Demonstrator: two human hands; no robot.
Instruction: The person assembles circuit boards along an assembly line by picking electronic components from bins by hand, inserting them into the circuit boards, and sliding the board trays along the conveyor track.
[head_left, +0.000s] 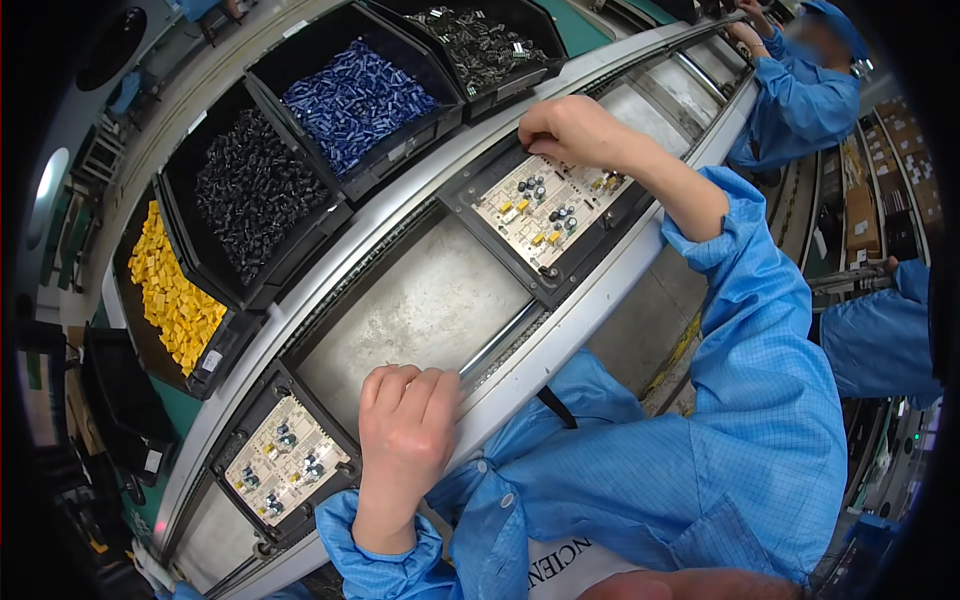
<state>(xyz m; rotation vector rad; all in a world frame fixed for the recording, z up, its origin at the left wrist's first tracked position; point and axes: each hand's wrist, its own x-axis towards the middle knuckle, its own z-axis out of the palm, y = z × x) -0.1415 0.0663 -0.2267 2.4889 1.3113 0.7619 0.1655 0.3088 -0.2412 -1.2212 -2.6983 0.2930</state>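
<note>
My right hand (578, 132) is over the far edge of a circuit board (530, 245), its fingertips pinched together. Whatever they grip is too small or hidden to tell. The pale board carries yellow blocks and dark round capacitors, and lies in a black carrier frame (470, 222) on the conveyor. Closer to me, my left hand (408, 420) is closed above the conveyor's near rail, its fingers curled under and anything in them out of sight. Left of that hand, a second circuit board (283, 455) with several parts sits in another black frame (345, 440).
Along the conveyor's far side stand black bins of yellow blocks (170, 285), black parts (255, 190), blue cylindrical parts (355, 100) and metallic parts (480, 45). A metal rail (600, 335) runs along my side. Another person in blue (800, 100) works at the far right.
</note>
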